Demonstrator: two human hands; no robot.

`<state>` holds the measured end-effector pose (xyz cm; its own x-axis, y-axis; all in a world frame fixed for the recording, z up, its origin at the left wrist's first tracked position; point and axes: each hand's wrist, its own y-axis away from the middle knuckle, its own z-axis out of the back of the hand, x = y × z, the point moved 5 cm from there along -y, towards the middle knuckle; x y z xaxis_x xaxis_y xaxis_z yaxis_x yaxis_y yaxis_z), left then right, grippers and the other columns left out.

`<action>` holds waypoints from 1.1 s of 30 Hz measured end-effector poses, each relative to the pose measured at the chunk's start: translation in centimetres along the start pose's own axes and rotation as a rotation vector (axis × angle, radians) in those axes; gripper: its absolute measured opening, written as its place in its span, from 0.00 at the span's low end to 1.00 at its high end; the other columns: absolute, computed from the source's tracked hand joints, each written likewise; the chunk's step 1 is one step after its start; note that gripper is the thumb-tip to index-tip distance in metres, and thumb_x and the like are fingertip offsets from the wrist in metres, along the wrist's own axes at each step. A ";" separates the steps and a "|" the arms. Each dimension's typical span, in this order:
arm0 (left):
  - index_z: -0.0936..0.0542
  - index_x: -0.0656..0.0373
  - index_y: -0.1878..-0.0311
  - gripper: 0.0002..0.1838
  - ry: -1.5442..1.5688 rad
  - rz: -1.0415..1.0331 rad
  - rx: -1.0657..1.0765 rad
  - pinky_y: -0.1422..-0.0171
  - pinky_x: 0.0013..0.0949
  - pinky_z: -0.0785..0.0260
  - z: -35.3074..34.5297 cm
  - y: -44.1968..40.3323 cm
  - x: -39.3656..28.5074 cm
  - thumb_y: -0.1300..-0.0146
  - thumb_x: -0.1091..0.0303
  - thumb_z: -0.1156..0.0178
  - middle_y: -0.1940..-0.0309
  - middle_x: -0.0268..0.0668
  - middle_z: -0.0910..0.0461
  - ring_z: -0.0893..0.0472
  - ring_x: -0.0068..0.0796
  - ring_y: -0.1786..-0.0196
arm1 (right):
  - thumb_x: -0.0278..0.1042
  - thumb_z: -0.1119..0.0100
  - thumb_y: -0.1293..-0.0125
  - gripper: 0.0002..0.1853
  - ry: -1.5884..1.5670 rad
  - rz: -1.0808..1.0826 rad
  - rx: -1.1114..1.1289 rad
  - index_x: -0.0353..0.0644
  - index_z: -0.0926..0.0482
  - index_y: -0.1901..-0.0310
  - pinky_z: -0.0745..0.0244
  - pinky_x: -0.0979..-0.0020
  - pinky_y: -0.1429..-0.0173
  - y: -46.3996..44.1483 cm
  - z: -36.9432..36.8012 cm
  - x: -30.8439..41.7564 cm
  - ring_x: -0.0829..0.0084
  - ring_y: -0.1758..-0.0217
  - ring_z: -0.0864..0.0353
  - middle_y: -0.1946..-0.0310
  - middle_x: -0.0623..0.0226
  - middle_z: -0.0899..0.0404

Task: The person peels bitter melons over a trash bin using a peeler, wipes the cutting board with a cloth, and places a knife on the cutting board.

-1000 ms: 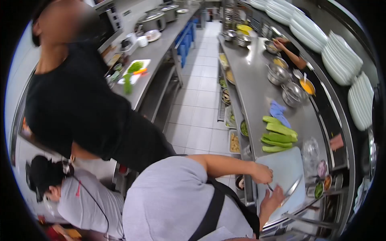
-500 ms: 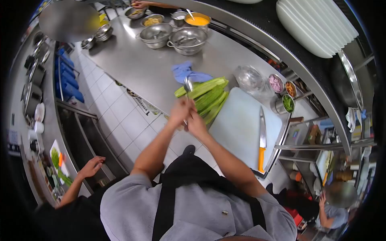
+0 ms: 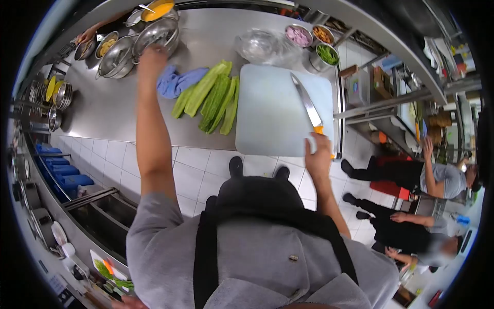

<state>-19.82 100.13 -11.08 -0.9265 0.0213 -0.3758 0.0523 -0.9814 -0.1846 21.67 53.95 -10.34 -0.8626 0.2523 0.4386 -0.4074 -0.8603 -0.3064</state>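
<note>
My left hand (image 3: pixel 153 55) reaches over the near rim of a handled steel bowl (image 3: pixel 171 47). The hand is blurred and its fingers are hidden, so whether it holds anything does not show. Metal utensils lie in that bowl. My right hand (image 3: pixel 319 157) is over the orange handle of a knife (image 3: pixel 306 103), thumb spread away from the fingers. The knife lies slantwise on a white cutting board (image 3: pixel 283 116), blade pointing away from me. Peeled green zucchini-like strips (image 3: pixel 211 100) lie left of the board, against a crumpled blue cloth (image 3: pixel 177 81).
Behind the board sit a clear plastic bag (image 3: pixel 260 46) and tins of chopped pink onion (image 3: pixel 298 36), brown pieces (image 3: pixel 322 34) and greens (image 3: pixel 327 54). Another steel bowl (image 3: pixel 116 62) and an orange liquid pot (image 3: pixel 158 10) stand at the far left. Co-workers (image 3: pixel 442 180) are at right.
My hands, earlier together over the green strips around a metal utensil, have parted. The left went out to the bowl, the right to the knife handle. My view has turned right.
</note>
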 end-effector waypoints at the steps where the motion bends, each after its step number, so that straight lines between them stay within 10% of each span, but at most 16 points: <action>1: 0.21 0.57 0.42 0.23 -0.016 -0.160 0.294 0.40 0.50 0.27 -1.3 3.6 -3.8 0.36 0.56 0.43 0.54 0.51 0.16 0.18 0.55 0.48 | 0.33 0.35 0.37 0.20 0.113 -0.012 0.002 0.36 0.23 0.45 0.29 0.54 0.42 0.9 1.0 -2.0 0.50 0.47 0.24 0.51 0.52 0.22; 3: 0.23 0.52 0.36 0.27 -0.017 -0.313 0.586 0.32 0.51 0.32 -4.6 6.7 -5.5 0.37 0.54 0.42 0.50 0.51 0.16 0.21 0.61 0.42 | 0.36 0.33 0.38 0.28 0.290 0.002 0.022 0.34 0.29 0.38 0.29 0.52 0.43 1.8 1.6 -5.2 0.48 0.45 0.26 0.47 0.48 0.26; 7: 0.21 0.44 0.39 0.23 -0.152 -0.444 0.128 0.29 0.52 0.35 -17.7 4.8 7.7 0.38 0.59 0.43 0.47 0.50 0.18 0.25 0.53 0.35 | 0.38 0.34 0.38 0.27 0.285 -0.072 0.225 0.33 0.29 0.41 0.27 0.51 0.45 0.9 -1.4 -9.0 0.47 0.46 0.25 0.49 0.48 0.27; 9: 0.21 0.49 0.41 0.22 -0.126 -0.052 0.162 0.34 0.55 0.34 -13.9 4.9 9.0 0.40 0.62 0.43 0.48 0.52 0.18 0.25 0.55 0.37 | 0.38 0.35 0.37 0.25 0.322 -0.019 0.270 0.33 0.29 0.43 0.25 0.50 0.47 0.2 -2.4 -9.7 0.47 0.47 0.24 0.50 0.48 0.26; 13: 0.18 0.65 0.50 0.21 0.011 0.157 -0.677 0.39 0.51 0.33 -4.0 8.8 9.0 0.43 0.63 0.44 0.56 0.56 0.17 0.21 0.61 0.57 | 0.37 0.40 0.35 0.21 0.230 -0.135 0.380 0.31 0.29 0.47 0.22 0.47 0.52 -1.2 -3.1 -11.8 0.46 0.52 0.21 0.54 0.46 0.26; 17: 0.17 0.64 0.50 0.20 0.221 0.161 -0.918 0.43 0.49 0.28 4.8 13.4 -1.4 0.43 0.65 0.46 0.57 0.55 0.16 0.19 0.60 0.54 | 0.37 0.41 0.36 0.21 0.040 -0.091 0.335 0.30 0.29 0.48 0.23 0.49 0.52 -1.8 -1.9 -14.5 0.42 0.56 0.20 0.53 0.42 0.25; 22: 0.17 0.62 0.52 0.17 0.297 0.017 -0.071 0.48 0.44 0.24 1.6 22.4 -19.3 0.42 0.66 0.44 0.58 0.53 0.16 0.16 0.53 0.55 | 0.32 0.38 0.37 0.17 -0.127 -0.071 0.300 0.30 0.25 0.51 0.24 0.59 0.53 -1.3 3.7 -16.2 0.52 0.59 0.18 0.60 0.45 0.21; 24: 0.20 0.60 0.45 0.22 -0.109 -0.339 0.003 0.35 0.54 0.33 -10.3 24.8 -21.4 0.39 0.59 0.44 0.47 0.54 0.20 0.23 0.56 0.41 | 0.32 0.39 0.37 0.17 -0.229 -0.105 0.350 0.30 0.27 0.51 0.24 0.56 0.52 -1.3 6.2 -16.6 0.48 0.57 0.20 0.56 0.46 0.24; 26: 0.21 0.62 0.45 0.22 -0.196 -0.191 0.100 0.35 0.60 0.37 -16.0 30.6 -25.7 0.40 0.59 0.44 0.42 0.54 0.24 0.28 0.60 0.37 | 0.31 0.38 0.38 0.16 -0.237 -0.106 0.341 0.31 0.26 0.51 0.24 0.57 0.53 -1.2 8.4 -17.0 0.48 0.58 0.20 0.58 0.47 0.23; 29: 0.21 0.64 0.47 0.20 -0.169 -0.045 -0.158 0.40 0.59 0.34 -14.6 31.0 -29.3 0.40 0.62 0.45 0.45 0.53 0.25 0.27 0.59 0.42 | 0.29 0.38 0.38 0.16 -0.235 -0.074 0.357 0.32 0.26 0.52 0.25 0.58 0.54 -1.5 11.1 -17.2 0.49 0.60 0.20 0.63 0.48 0.23; 30: 0.21 0.64 0.48 0.20 -0.157 0.004 -0.241 0.42 0.59 0.33 -14.7 30.5 -30.0 0.40 0.63 0.45 0.46 0.52 0.25 0.26 0.59 0.43 | 0.30 0.38 0.36 0.17 -0.234 -0.024 0.334 0.31 0.26 0.50 0.25 0.67 0.63 -1.2 11.2 -18.4 0.69 0.70 0.22 0.68 0.55 0.22; 32: 0.22 0.61 0.51 0.16 -0.101 0.073 -0.306 0.46 0.55 0.33 -17.7 29.6 -29.4 0.40 0.66 0.47 0.55 0.50 0.23 0.24 0.52 0.50 | 0.29 0.39 0.35 0.16 -0.246 0.035 0.329 0.30 0.27 0.49 0.27 0.70 0.66 -1.6 11.8 -18.5 0.74 0.72 0.24 0.69 0.58 0.23; 33: 0.21 0.60 0.52 0.14 -0.059 -0.115 -0.219 0.48 0.53 0.32 -21.1 31.0 -30.7 0.39 0.68 0.48 0.59 0.49 0.24 0.24 0.51 0.54 | 0.28 0.39 0.36 0.16 -0.305 -0.051 0.356 0.31 0.27 0.50 0.26 0.66 0.61 -2.1 12.0 -18.3 0.66 0.68 0.23 0.66 0.54 0.23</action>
<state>18.12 73.12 -24.45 -0.9508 0.1134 -0.2883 0.0183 -0.9085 -0.4176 41.92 45.79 -7.62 -0.6949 0.2025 0.6900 -0.2726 -0.9621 0.0078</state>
